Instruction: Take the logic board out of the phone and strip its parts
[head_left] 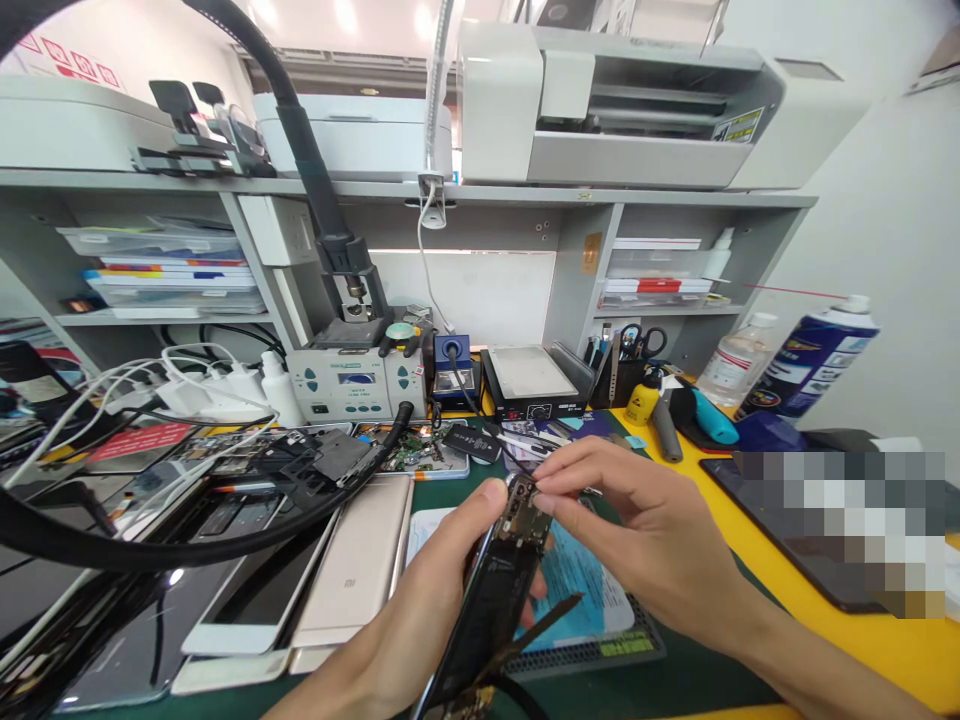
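My left hand [420, 610] grips an opened black phone [495, 590] from below, tilted up on its edge, with my thumb near its top. My right hand [637, 530] comes in from the right with its fingertips pinched on a small part at the phone's exposed top end [523, 500]. What the fingers pinch is too small to name. Both hands hover over a blue work mat [592, 600] on the green bench surface.
Several phones and back covers [352, 570] lie stacked at the left among white cables. A soldering station [352, 380], a small hot plate [532, 385], a tool cup with scissors [630, 365], a spray can [814, 360] and a bottle [739, 360] stand behind. A dark tablet [787, 540] lies at the right.
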